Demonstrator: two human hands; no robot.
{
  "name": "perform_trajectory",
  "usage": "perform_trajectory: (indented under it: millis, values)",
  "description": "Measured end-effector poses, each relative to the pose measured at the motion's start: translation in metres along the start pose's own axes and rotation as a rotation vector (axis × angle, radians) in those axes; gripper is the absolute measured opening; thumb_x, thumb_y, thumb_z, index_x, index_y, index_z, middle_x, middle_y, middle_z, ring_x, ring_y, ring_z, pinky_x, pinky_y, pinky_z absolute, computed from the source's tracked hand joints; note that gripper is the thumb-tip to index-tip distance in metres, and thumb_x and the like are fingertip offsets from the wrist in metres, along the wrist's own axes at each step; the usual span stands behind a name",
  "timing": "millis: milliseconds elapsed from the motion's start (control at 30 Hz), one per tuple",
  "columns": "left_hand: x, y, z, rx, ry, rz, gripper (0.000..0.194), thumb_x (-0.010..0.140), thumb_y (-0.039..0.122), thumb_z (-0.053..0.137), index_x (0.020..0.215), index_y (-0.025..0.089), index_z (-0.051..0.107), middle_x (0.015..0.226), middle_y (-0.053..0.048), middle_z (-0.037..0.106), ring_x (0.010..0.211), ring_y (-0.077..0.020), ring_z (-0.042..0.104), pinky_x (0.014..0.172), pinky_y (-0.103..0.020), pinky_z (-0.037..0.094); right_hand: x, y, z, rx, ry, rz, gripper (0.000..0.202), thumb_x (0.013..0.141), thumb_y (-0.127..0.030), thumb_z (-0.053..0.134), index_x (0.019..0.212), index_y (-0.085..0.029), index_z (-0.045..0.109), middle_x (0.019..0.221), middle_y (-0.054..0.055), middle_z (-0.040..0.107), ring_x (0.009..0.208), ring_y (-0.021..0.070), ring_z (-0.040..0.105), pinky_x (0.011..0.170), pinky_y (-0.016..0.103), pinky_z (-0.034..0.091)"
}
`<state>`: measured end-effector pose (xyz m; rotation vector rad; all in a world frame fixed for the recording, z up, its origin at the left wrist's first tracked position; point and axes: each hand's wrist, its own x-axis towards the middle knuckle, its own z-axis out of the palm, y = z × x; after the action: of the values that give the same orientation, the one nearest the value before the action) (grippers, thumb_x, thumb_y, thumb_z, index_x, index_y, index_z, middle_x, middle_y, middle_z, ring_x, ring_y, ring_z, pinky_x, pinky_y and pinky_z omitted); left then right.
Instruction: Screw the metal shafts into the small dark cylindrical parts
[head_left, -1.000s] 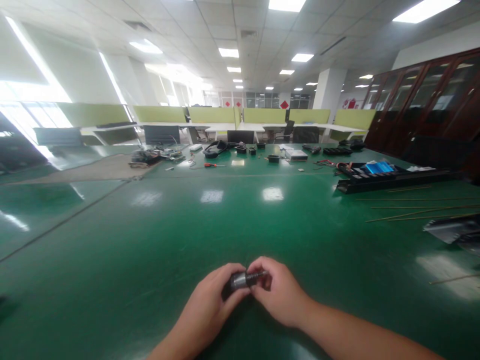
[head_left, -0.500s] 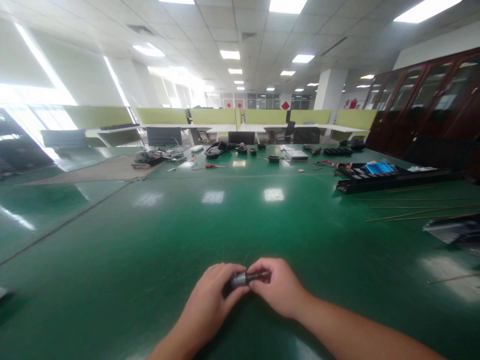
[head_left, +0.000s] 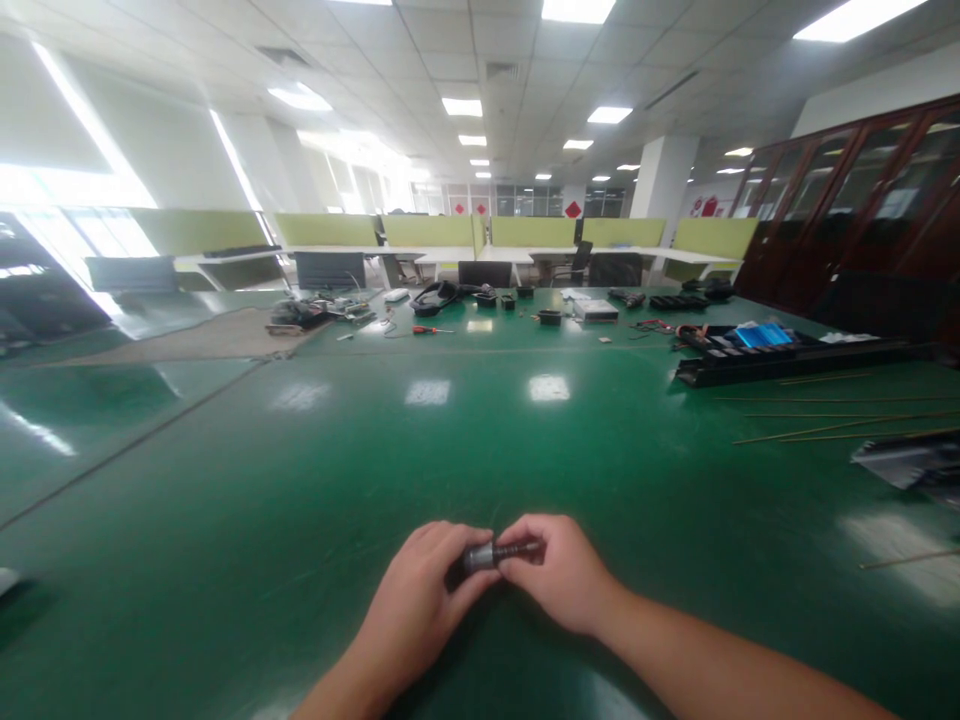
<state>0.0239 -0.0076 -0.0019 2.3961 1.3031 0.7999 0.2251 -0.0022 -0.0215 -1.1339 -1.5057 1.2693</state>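
Low in the middle of the head view, a small grey metal cylinder point(head_left: 480, 556) with a dark ridged rod point(head_left: 514, 550) lies sideways between my two hands. My left hand point(head_left: 427, 585) is closed on the cylinder, thumb below and fingers above. From the other side, my right hand point(head_left: 559, 575) pinches the rod close to where it meets the cylinder. The rod's far end is partly covered by the right fingers. Whether the rod is a screw or carries a spring is too small to tell. Both hands are just over the green tabletop point(head_left: 480, 450).
Towards the back lie a red-handled screwdriver point(head_left: 429, 330), a black headset-like item point(head_left: 435, 298) and a grey box point(head_left: 596, 311). A black tray with blue packs point(head_left: 763, 335) stands at right, near several thin rods point(head_left: 810, 414). Electronic parts point(head_left: 300, 313) are heaped back left.
Both hands keep the same hold on the metal cylinder and its rod. The view has shifted very slightly; the things on the table stay in place.
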Motion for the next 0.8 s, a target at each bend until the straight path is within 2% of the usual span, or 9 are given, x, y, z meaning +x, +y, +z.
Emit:
perform_trajectory:
  millis: [467,800]
  values:
    - [-0.0016,-0.0012,-0.0031,0.002,-0.019,-0.005,0.021,0.088,0.036,0.069,0.107,0.028,0.067,0.100,-0.003,0.069,0.094,-0.0241,0.063,0.085,-0.038,0.050,-0.0024,-0.0051,-0.0002,-0.047,0.009,0.007,0.011,0.073,-0.014,0.070,0.083,-0.015,0.073,0.080,0.004,0.074,0.073,0.0197,0.069,0.070,0.028,0.054]
    - [-0.0004,0.0001,-0.0043,-0.006,-0.015,-0.013,0.021,0.089,0.038,0.067,0.108,0.027,0.067,0.099,-0.004,0.069,0.094,-0.0242,0.064,0.085,-0.037,0.051,-0.0027,-0.0073,-0.0017,-0.028,-0.015,0.031,0.010,0.075,-0.016,0.071,0.084,-0.017,0.074,0.082,0.003,0.074,0.075,0.0193,0.069,0.073,0.028,0.053]
